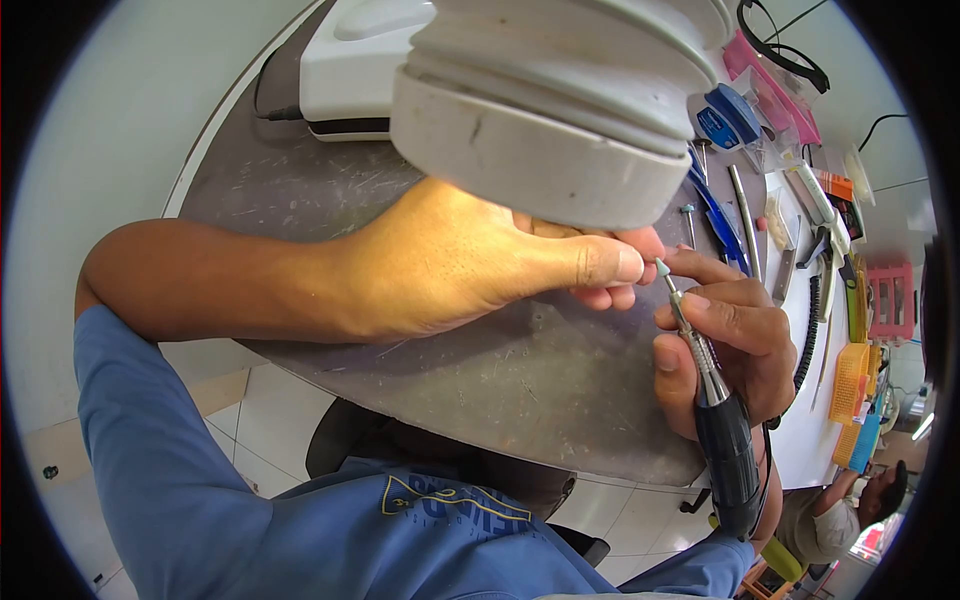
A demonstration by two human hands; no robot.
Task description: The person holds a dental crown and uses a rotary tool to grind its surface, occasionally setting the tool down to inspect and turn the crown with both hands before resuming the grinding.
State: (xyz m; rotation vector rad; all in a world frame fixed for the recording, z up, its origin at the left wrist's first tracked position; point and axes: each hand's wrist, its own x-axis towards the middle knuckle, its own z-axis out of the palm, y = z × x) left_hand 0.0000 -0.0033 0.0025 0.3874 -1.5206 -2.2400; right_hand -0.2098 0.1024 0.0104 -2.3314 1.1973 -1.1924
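Observation:
My right hand (745,335) grips a rotary handpiece (727,455) with a black body and a metal nose, pen-fashion. At its end, a small pale green pointed bit (662,268) sits right by the left thumb's tip. My left hand (480,255) is closed, thumb pressed toward the curled fingers, under the lamp's light. Whatever is pinched there, if anything, is too small or hidden to make out. Both hands' fingertips are close together above the dark grey tabletop (520,370).
A white round lamp head (540,150) hangs just above my left hand. Behind it stands a white box-shaped device (360,70). Blue-handled pliers (715,215), a metal rod (746,220) and a blue container (728,115) lie to the right. Another person (840,520) is at the far right.

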